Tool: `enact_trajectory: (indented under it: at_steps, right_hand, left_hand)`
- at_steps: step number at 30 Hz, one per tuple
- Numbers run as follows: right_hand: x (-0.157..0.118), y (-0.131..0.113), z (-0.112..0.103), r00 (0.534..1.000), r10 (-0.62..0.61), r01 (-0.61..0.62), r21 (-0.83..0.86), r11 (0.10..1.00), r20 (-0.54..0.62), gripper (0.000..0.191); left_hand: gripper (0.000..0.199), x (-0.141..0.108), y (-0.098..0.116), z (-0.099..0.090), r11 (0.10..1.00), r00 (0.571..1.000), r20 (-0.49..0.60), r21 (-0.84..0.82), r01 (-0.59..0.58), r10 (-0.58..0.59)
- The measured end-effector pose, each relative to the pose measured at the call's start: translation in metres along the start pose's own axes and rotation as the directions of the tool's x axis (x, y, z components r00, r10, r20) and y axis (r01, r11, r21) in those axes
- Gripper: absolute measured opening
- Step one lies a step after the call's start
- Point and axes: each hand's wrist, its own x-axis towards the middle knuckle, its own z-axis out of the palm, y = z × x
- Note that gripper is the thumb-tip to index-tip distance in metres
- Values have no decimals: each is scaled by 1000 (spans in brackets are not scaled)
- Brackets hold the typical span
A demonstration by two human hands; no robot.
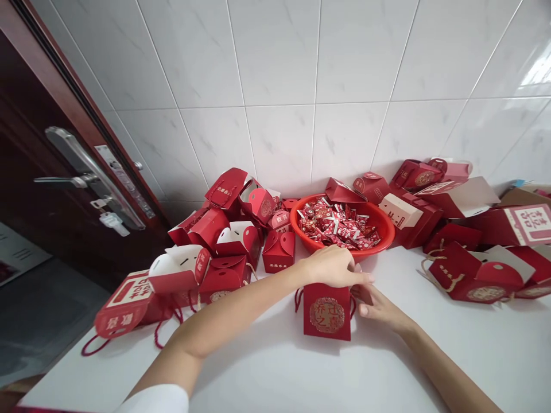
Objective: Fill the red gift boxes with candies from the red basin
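A small red gift box [327,312] with a gold round emblem stands on the white table in front of me, dark red cords at both sides. My left hand [333,267] reaches over its top with bent fingers gripping the upper part, which it largely hides. At the box's right upper side, my right hand [376,301] holds it with thumb and fingers, close to the left fingertips. Just behind both hands is a red-orange basin [390,232] full of wrapped candies [340,223] in red and white.
Several red boxes, some with open flaps, crowd the left of the table [267,367], including an upright box [279,252]. More boxes [473,275] lie at the right. A tiled wall [279,69] rises behind; a dark door [55,172] with keys [112,222] stands left.
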Motion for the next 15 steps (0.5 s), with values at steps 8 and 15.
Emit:
enact_trajectory:
  at_steps: [8, 15]
  right_hand:
    - [-4, 4, 16, 994, -36, 7, -255, 967, -107, 70]
    - [-4, -8, 17, 987, -131, 94, -318, 943, -97, 83]
  left_hand:
    - [43, -26, -14, -12, 964, 991, 53, -242, -110, 126]
    - [32, -64, -42, -16, 938, 971, -201, -292, -184, 128]
